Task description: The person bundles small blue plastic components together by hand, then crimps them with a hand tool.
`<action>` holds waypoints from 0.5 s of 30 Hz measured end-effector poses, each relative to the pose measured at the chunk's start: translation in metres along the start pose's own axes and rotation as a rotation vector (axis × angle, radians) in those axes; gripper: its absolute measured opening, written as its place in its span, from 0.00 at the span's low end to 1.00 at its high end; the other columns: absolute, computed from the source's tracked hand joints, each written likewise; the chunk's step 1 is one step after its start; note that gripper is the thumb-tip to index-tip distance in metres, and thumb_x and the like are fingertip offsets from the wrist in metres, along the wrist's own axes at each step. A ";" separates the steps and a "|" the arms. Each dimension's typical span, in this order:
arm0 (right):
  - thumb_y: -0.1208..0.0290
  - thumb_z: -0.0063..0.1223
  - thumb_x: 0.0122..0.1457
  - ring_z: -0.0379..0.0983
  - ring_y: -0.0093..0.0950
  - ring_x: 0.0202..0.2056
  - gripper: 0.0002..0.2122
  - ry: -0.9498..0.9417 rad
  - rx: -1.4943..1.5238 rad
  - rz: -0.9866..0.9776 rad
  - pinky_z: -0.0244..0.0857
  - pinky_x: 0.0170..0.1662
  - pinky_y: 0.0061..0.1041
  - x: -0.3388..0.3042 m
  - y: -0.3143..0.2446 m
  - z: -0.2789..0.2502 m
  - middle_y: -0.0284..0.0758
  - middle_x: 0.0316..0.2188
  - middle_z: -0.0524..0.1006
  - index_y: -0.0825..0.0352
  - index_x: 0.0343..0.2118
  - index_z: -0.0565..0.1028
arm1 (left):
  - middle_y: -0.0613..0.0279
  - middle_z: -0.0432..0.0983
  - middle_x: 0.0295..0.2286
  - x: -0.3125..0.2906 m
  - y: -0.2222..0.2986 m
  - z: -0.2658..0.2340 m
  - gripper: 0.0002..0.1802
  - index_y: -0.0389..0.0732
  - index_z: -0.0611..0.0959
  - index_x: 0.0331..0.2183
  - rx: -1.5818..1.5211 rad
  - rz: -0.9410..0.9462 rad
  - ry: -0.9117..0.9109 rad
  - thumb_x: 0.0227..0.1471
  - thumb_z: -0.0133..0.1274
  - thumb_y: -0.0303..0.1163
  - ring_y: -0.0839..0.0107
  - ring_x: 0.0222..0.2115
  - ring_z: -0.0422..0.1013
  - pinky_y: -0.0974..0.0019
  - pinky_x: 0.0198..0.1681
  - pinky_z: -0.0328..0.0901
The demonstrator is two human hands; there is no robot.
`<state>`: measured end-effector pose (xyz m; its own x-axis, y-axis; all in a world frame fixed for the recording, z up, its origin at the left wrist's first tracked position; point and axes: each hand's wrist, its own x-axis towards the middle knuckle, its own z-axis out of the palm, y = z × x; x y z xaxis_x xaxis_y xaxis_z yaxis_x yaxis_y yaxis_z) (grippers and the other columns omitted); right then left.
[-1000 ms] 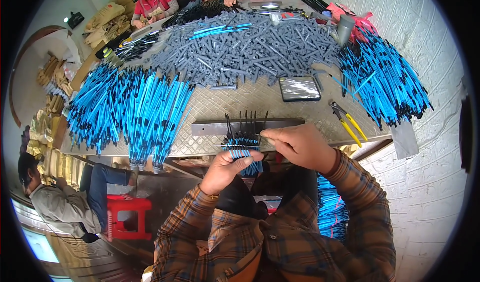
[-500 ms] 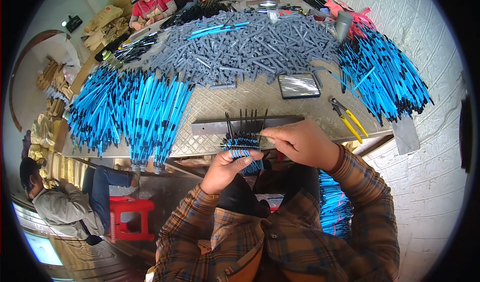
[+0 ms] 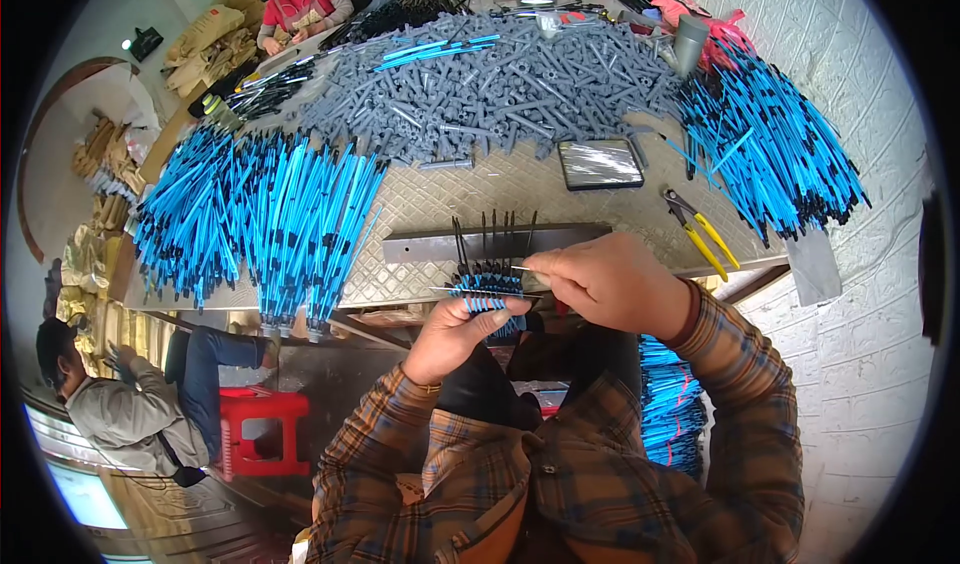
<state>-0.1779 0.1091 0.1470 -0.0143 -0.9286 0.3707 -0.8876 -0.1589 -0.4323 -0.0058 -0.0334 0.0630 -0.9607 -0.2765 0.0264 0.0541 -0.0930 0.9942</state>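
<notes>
A bundle of blue rods with black ends (image 3: 486, 276) stands in my left hand (image 3: 452, 346), whose fingers and thumb wrap round it. Several black tips stick up above the rest of the bundle. A thin metal pin (image 3: 470, 291) lies crosswise over the rods, just above my left fingers. My right hand (image 3: 612, 282) is beside the bundle, thumb and forefinger pinched on another thin metal pin (image 3: 520, 268) that points left at the black ends. Its far tip is lost among the rods. Below my left hand, the lower part of the bundle is mostly hidden.
A dark metal bar (image 3: 420, 248) lies behind the bundle. Yellow-handled pliers (image 3: 705, 236) and a case of silver pins (image 3: 600, 164) are beyond. Grey plastic tubes (image 3: 470, 94) heap mid-table, between blue rod piles (image 3: 290, 219) (image 3: 775, 144). People sit around; a red stool (image 3: 262, 432) stands left.
The whole view has shifted slightly. Both hands keep nearly the same place and grip, with only a slight movement of the right hand's pin at the bundle.
</notes>
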 end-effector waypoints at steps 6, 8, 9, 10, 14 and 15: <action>0.72 0.49 0.51 0.72 0.37 0.23 0.09 0.006 0.012 0.019 0.65 0.25 0.30 -0.004 0.001 0.001 0.38 0.22 0.75 0.64 0.35 0.76 | 0.65 0.76 0.37 0.000 -0.002 -0.002 0.11 0.38 0.79 0.39 -0.005 0.020 -0.013 0.53 0.47 0.24 0.77 0.39 0.69 0.72 0.45 0.62; 0.72 0.49 0.51 0.72 0.37 0.23 0.09 0.025 0.021 0.013 0.65 0.25 0.30 -0.003 0.000 0.002 0.38 0.22 0.75 0.64 0.35 0.76 | 0.63 0.76 0.37 0.000 -0.003 -0.002 0.11 0.37 0.79 0.39 0.009 0.024 -0.007 0.53 0.48 0.26 0.75 0.39 0.69 0.70 0.45 0.62; 0.72 0.49 0.51 0.72 0.37 0.23 0.09 0.035 0.025 0.010 0.65 0.25 0.30 -0.003 0.000 0.002 0.38 0.22 0.75 0.64 0.35 0.76 | 0.62 0.76 0.37 0.000 -0.003 -0.002 0.11 0.37 0.78 0.39 0.016 0.026 -0.004 0.53 0.48 0.27 0.75 0.38 0.69 0.69 0.45 0.62; 0.72 0.49 0.51 0.72 0.37 0.23 0.09 0.037 0.024 0.012 0.65 0.25 0.30 -0.004 0.001 0.003 0.38 0.22 0.75 0.64 0.35 0.76 | 0.62 0.76 0.37 0.000 -0.003 -0.002 0.11 0.37 0.78 0.39 0.017 0.026 -0.006 0.53 0.48 0.27 0.75 0.38 0.69 0.69 0.45 0.62; 0.72 0.49 0.51 0.72 0.37 0.23 0.09 0.057 0.015 -0.007 0.65 0.25 0.30 -0.005 0.002 0.005 0.38 0.22 0.75 0.64 0.35 0.76 | 0.66 0.75 0.37 0.000 -0.004 -0.002 0.10 0.38 0.79 0.39 0.002 0.004 -0.027 0.53 0.48 0.25 0.77 0.39 0.68 0.73 0.44 0.61; 0.72 0.49 0.51 0.72 0.37 0.23 0.09 0.049 -0.012 -0.015 0.65 0.25 0.30 -0.005 0.001 0.005 0.38 0.23 0.75 0.64 0.36 0.75 | 0.66 0.75 0.37 -0.001 -0.005 -0.002 0.10 0.38 0.79 0.39 0.019 0.026 -0.032 0.53 0.48 0.25 0.77 0.39 0.68 0.73 0.44 0.61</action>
<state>-0.1766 0.1121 0.1405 -0.0233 -0.9085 0.4172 -0.8932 -0.1686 -0.4170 -0.0052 -0.0343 0.0575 -0.9672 -0.2480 0.0556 0.0746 -0.0680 0.9949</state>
